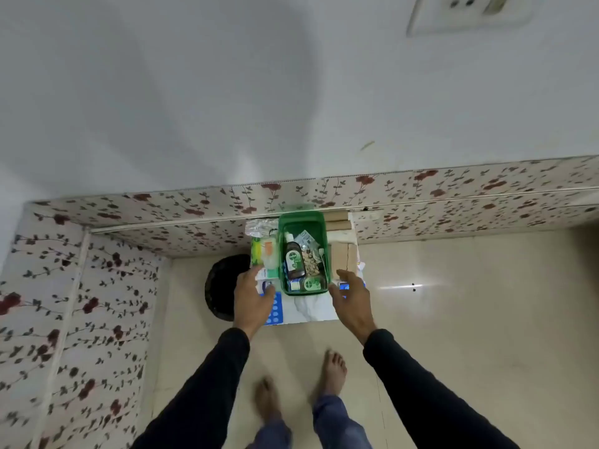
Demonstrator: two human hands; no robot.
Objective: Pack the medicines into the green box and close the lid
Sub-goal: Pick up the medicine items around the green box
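Observation:
A green box (319, 222) stands open on a small white table (311, 311), with no lid on it. Inside it lie a dark brown bottle (294, 259), blister strips (306, 239) and a round green tin (311, 283). My left hand (253, 294) hovers at the box's left front corner, fingers apart, over a small white carton (263, 281) and a blue dotted blister sheet (275, 307). At the right front corner is my right hand (350, 298), fingers spread, just beside a small blue-and-white pack (344, 285). Neither hand grips anything that I can see.
Left of the box lie a green tube (256, 251) and a clear packet with orange print (269, 252). Beige rolls (343, 254) sit to its right. A black round bin (223, 286) stands on the floor to the left. Floral wall panels close in behind and left.

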